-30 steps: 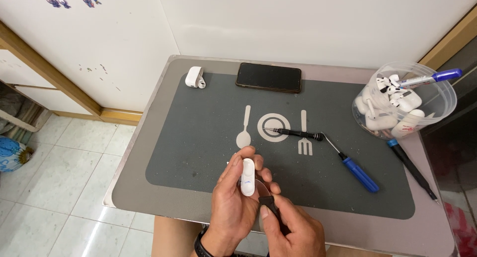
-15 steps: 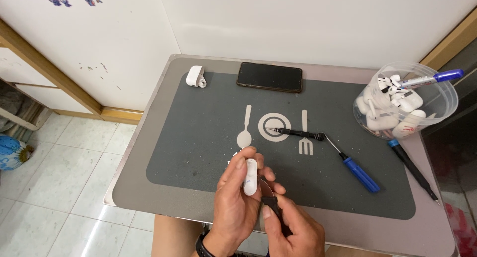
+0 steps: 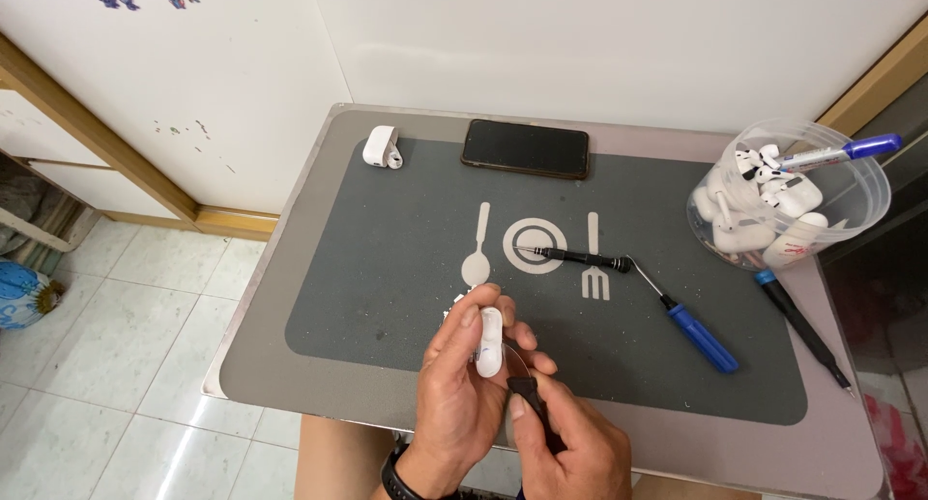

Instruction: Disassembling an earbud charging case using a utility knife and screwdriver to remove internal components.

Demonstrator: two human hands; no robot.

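Both hands, the left hand (image 3: 462,394) and right hand (image 3: 565,442), are crowding the mat's (image 3: 387,268) near edge. Left of them the mat is lying open, clear up to the small white case (image 3: 381,146) and black phone (image 3: 525,148) along the wall. To the right, a black screwdriver (image 3: 580,258) and blue-handled tool (image 3: 694,331) are blocking the way, with the plastic tub (image 3: 851,210) standing beyond.

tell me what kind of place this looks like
Probably a makeshift home repair spot for earbuds: a small table on a tiled floor, a clear tub of white earbud parts, and screwdrivers lying on the grey mat.
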